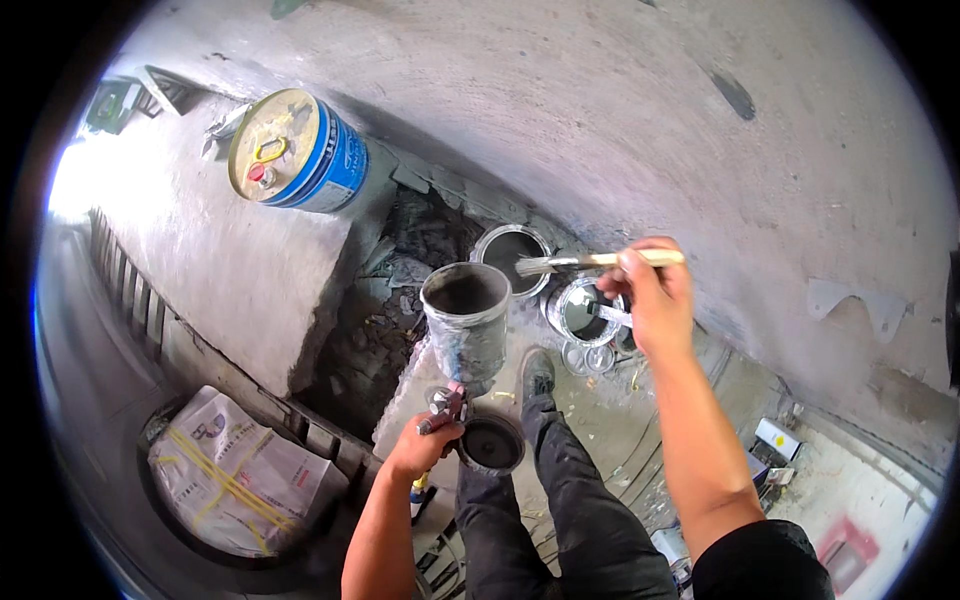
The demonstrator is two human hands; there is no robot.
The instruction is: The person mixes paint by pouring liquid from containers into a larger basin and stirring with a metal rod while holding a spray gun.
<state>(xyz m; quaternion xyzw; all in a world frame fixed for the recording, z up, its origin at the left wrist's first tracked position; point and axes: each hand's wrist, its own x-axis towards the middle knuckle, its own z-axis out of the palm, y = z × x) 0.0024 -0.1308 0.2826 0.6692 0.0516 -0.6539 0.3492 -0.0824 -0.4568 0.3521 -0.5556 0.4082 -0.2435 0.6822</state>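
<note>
Two hands work well apart, each clamped on one tool. The left hand (428, 448) grips one spray gun (447, 404), whose single grey cup (468, 340) sits beyond the hand, mouth facing up; one dark round disc (492, 443) lies just beside that hand. The right hand (655, 300) holds one brush (602, 260) by its handle, its long axis running nearly level across the view, bristles pointing left and overlapping one can (487, 240). Two uncovered cans stand near the floor's (590, 415) wall-side edge; one blue drum (335, 160) stands near the concrete slab's (225, 270) wall-side edge.
</note>
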